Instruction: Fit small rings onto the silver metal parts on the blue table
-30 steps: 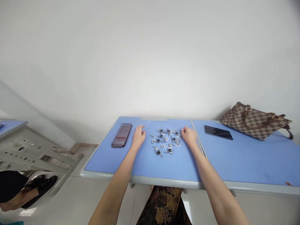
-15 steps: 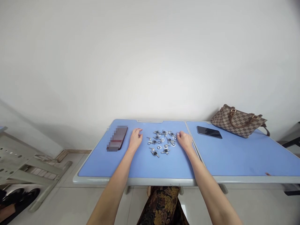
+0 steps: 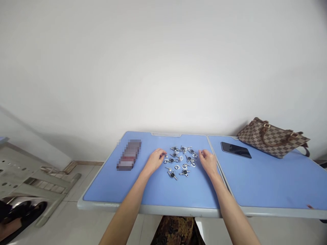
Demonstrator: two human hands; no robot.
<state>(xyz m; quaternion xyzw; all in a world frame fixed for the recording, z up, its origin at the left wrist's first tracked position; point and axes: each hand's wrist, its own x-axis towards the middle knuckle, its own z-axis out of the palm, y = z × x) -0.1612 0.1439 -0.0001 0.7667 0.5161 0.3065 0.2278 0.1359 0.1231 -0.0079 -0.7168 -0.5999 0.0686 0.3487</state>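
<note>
Several small silver keys and rings with black heads (image 3: 182, 159) lie scattered in the middle of a blue table (image 3: 158, 187). My left hand (image 3: 155, 160) rests on the table at the left edge of the pile, fingers curled, its fingertips touching the leftmost key. My right hand (image 3: 208, 161) lies on the table just right of the pile, fingers loosely bent and apart, holding nothing.
A blurred dark rectangular object (image 3: 129, 154) lies left of my left hand. On a second blue table (image 3: 270, 183) to the right sit a black phone (image 3: 236, 149) and a checkered brown handbag (image 3: 273, 137). A grey frame (image 3: 30, 170) and someone's black shoe (image 3: 22, 211) are at the left.
My left hand has slid right to touch the leftmost key of the pile. My right hand has stayed beside the pile. The view has shifted slightly.
</note>
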